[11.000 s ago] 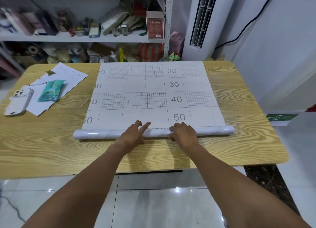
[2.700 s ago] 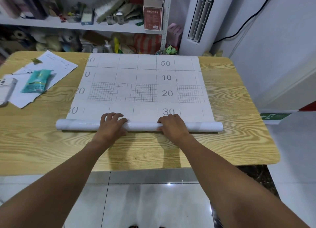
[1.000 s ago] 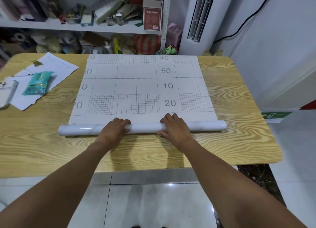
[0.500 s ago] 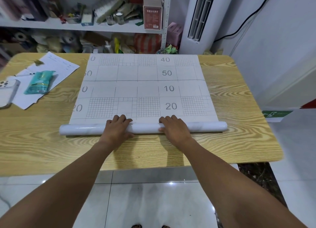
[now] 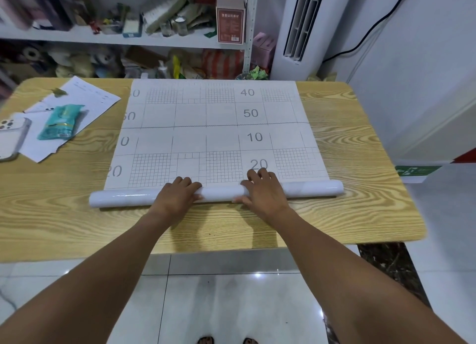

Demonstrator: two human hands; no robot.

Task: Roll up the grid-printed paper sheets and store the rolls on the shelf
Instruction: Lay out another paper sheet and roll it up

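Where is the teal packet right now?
Head view, left side of the table: the teal packet lies on white papers, just right of the phone.

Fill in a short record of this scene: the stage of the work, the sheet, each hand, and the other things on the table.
stage: sheet partly rolled, not finished
roll: lies across the near part of the table
flat part: shows rows 40, 50, 10, 20
left hand: fingers curled over the roll, left of middle
right hand: fingers curled over the roll, below the 20
left side: phone; teal packet on loose papers
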